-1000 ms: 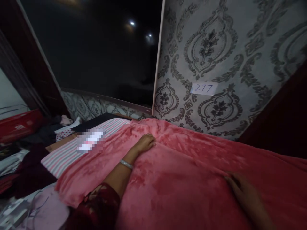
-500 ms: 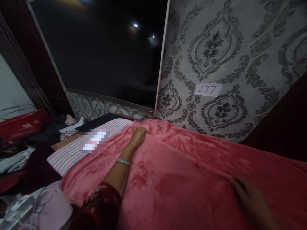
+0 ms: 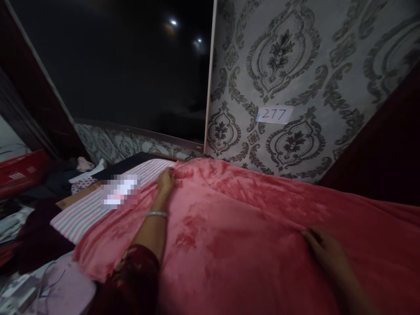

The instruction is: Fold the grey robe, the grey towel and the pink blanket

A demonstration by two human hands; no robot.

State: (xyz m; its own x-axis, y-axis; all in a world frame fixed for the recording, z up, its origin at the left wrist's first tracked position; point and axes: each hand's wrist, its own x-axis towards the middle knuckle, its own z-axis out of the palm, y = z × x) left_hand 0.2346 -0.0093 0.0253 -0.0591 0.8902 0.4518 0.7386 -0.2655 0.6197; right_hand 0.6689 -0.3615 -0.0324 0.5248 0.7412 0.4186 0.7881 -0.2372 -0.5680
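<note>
Dim bedroom, damask-papered wall [image 3: 295, 65] behind a bed draped in a pink fleece blanket [image 3: 236, 236].
Left hand [image 3: 166, 181] curls onto the blanket's far edge beside the striped sheet [image 3: 88, 210], apparently pinching it; right hand [image 3: 328, 258] lies flat and open on the blanket, pressing it down, which leaves the fleece lying spread.

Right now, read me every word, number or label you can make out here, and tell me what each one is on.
"277": handwritten on a white paper slip stuck to the patterned wall.
White marking on the red box at far left: too small and dim to read.
Pixelated patch on the striped sheet beside the pink blanket: unreadable.
Nothing else carries text.
</note>
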